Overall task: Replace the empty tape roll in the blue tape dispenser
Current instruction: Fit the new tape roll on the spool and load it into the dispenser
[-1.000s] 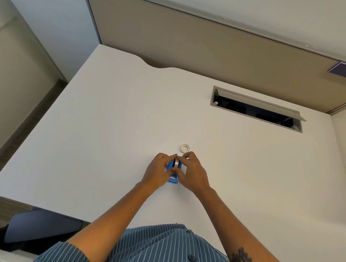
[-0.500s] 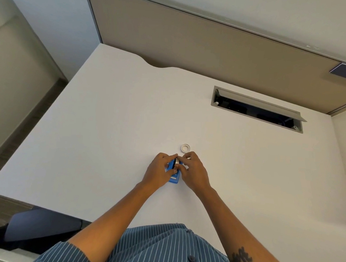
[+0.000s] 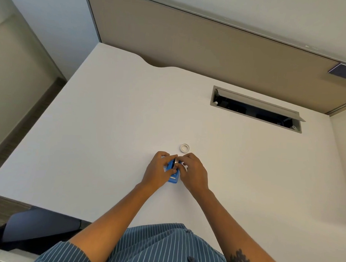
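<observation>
On the blue tape dispenser [image 3: 173, 175], both hands' grip.

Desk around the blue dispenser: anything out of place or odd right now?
Only the small white ring, lying loose on the desk just beyond both hands, apart from the blue dispenser. It looks like a bare tape core. Nothing seems spilled or damaged.

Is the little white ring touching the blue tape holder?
Apart. The head view shows bare desk between the white ring and the blue dispenser.

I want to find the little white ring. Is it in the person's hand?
No, the white ring lies on the desk just beyond both hands, which are on the blue tape dispenser.
</observation>
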### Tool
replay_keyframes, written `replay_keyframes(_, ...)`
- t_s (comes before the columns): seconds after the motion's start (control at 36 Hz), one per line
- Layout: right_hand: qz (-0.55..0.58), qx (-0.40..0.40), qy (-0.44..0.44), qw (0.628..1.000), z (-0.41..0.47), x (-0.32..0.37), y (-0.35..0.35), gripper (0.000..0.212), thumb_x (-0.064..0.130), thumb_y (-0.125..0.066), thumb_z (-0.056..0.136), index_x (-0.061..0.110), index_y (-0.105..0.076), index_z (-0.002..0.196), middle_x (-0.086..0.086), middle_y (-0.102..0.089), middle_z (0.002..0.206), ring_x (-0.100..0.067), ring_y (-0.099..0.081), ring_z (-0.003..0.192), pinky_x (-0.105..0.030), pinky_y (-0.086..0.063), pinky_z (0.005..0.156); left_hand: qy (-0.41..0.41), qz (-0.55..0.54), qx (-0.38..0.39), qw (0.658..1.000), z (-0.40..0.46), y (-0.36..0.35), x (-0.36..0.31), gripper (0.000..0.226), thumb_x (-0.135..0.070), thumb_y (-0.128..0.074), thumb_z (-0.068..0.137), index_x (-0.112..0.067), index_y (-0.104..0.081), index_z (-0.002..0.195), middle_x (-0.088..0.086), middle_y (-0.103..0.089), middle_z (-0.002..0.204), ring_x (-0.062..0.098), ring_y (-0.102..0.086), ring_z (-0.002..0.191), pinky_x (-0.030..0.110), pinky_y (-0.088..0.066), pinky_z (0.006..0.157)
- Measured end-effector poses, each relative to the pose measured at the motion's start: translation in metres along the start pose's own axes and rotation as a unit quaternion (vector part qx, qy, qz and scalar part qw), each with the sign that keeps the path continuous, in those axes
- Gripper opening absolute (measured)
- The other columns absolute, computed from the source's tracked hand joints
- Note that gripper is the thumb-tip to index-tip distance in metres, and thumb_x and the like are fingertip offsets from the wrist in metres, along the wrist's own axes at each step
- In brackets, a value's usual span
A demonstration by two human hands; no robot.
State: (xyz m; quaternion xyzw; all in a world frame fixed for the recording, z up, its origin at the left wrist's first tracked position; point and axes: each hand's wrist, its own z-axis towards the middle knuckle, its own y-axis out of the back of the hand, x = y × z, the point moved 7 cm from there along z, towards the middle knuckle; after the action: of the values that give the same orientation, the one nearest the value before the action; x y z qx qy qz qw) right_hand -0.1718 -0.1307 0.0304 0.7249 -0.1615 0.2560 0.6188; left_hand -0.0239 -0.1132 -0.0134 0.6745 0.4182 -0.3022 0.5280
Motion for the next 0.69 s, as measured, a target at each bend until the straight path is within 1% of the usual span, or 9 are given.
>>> replay_keyframes(0.06, -0.001, -0.008, -0.002, 1.000, -0.003, 0.002, -0.001, 0.020, 0.016, -0.068, 0.101, 0.027, -0.077, 0.116, 0.007, -0.068, 0.104, -0.015, -0.064, 0.097, -0.026, -0.053, 0.070, -0.004, -0.001, -0.001, 1.000, 0.000, 0.000, -0.001, 0.048, -0.022, -0.085, 0.087, -0.019, -0.069, 0.132, 0.000, -0.056, 0.132, 0.022, -0.065, 0.110, 0.027, -0.057, 0.092)
replay_keyframes(0.11, -0.005, -0.012, -0.001, 1.000, -0.005, 0.004, -0.002, 0.020, 0.017, -0.069, 0.101, 0.029, -0.076, 0.116, 0.008, -0.068, 0.104, -0.015, -0.065, 0.099, -0.030, -0.056, 0.071, -0.009, -0.003, -0.005, 1.000, 0.000, 0.001, -0.001, 0.045, -0.021, -0.085, 0.087, -0.020, -0.070, 0.130, -0.001, -0.057, 0.130, 0.020, -0.066, 0.107, 0.023, -0.055, 0.090)
replay_keyframes(0.19, -0.024, -0.008, 0.004, 1.000, -0.007, 0.009, -0.002, 0.023, 0.024, -0.070, 0.099, 0.032, -0.073, 0.120, 0.010, -0.068, 0.106, -0.014, -0.063, 0.103, -0.031, -0.056, 0.071, -0.020, 0.006, -0.012, 1.000, -0.001, 0.001, -0.002, 0.042, -0.021, -0.083, 0.089, -0.019, -0.070, 0.129, -0.002, -0.057, 0.130, 0.016, -0.065, 0.103, 0.020, -0.054, 0.089)
replay_keyframes(0.33, -0.054, -0.009, -0.015, 0.998, -0.006, 0.014, -0.003, 0.019, 0.030, -0.069, 0.098, 0.030, -0.070, 0.117, 0.010, -0.068, 0.110, -0.016, -0.063, 0.106, -0.029, -0.049, 0.069, -0.033, 0.040, -0.021, 0.998, 0.000, 0.001, -0.004, 0.041, -0.018, -0.082, 0.090, -0.019, -0.070, 0.129, -0.003, -0.058, 0.130, 0.016, -0.066, 0.103, 0.023, -0.058, 0.088)
replay_keyframes(0.42, -0.083, -0.006, -0.027, 0.996, -0.003, 0.017, -0.005, 0.017, 0.035, -0.067, 0.098, 0.026, -0.069, 0.113, 0.007, -0.067, 0.108, -0.018, -0.062, 0.102, -0.035, -0.054, 0.069, -0.037, 0.065, -0.025, 0.997, 0.001, 0.002, -0.004, 0.041, -0.018, -0.081, 0.089, -0.021, -0.070, 0.129, -0.004, -0.057, 0.132, 0.017, -0.068, 0.101, 0.028, -0.061, 0.085)
replay_keyframes(0.47, -0.102, -0.005, -0.032, 0.994, -0.001, 0.019, -0.006, 0.017, 0.035, -0.066, 0.098, 0.024, -0.068, 0.110, 0.005, -0.067, 0.106, -0.019, -0.063, 0.099, -0.038, -0.056, 0.068, -0.038, 0.073, -0.029, 0.996, 0.001, 0.002, -0.003, 0.039, -0.020, -0.080, 0.091, -0.022, -0.070, 0.129, -0.006, -0.058, 0.131, 0.018, -0.069, 0.101, 0.031, -0.063, 0.085)
replay_keyframes(0.56, -0.123, -0.001, -0.034, 0.992, 0.002, 0.022, -0.007, 0.016, 0.032, -0.063, 0.098, 0.020, -0.067, 0.108, 0.003, -0.066, 0.106, -0.021, -0.063, 0.096, -0.038, -0.056, 0.066, -0.035, 0.075, -0.037, 0.996, 0.001, 0.002, -0.003, 0.035, -0.028, -0.077, 0.094, -0.024, -0.070, 0.127, -0.006, -0.061, 0.128, 0.018, -0.068, 0.100, 0.033, -0.064, 0.085)
replay_keyframes(0.64, -0.131, 0.005, -0.035, 0.991, 0.003, 0.024, -0.010, 0.015, 0.028, -0.059, 0.097, 0.018, -0.066, 0.106, 0.001, -0.065, 0.104, -0.023, -0.062, 0.093, -0.038, -0.054, 0.064, -0.032, 0.077, -0.036, 0.996, 0.001, 0.001, -0.002, 0.038, -0.030, -0.078, 0.093, -0.025, -0.069, 0.129, -0.006, -0.063, 0.126, 0.018, -0.068, 0.099, 0.032, -0.063, 0.085)
replay_keyframes(0.69, -0.133, 0.005, -0.034, 0.990, 0.003, 0.025, -0.011, 0.014, 0.025, -0.059, 0.095, 0.016, -0.066, 0.103, -0.001, -0.065, 0.102, -0.024, -0.062, 0.089, -0.036, -0.049, 0.060, -0.029, 0.076, -0.034, 0.996, 0.000, -0.001, -0.001, 0.039, -0.031, -0.078, 0.093, -0.026, -0.068, 0.131, -0.006, -0.064, 0.125, 0.018, -0.068, 0.100, 0.030, -0.063, 0.085)
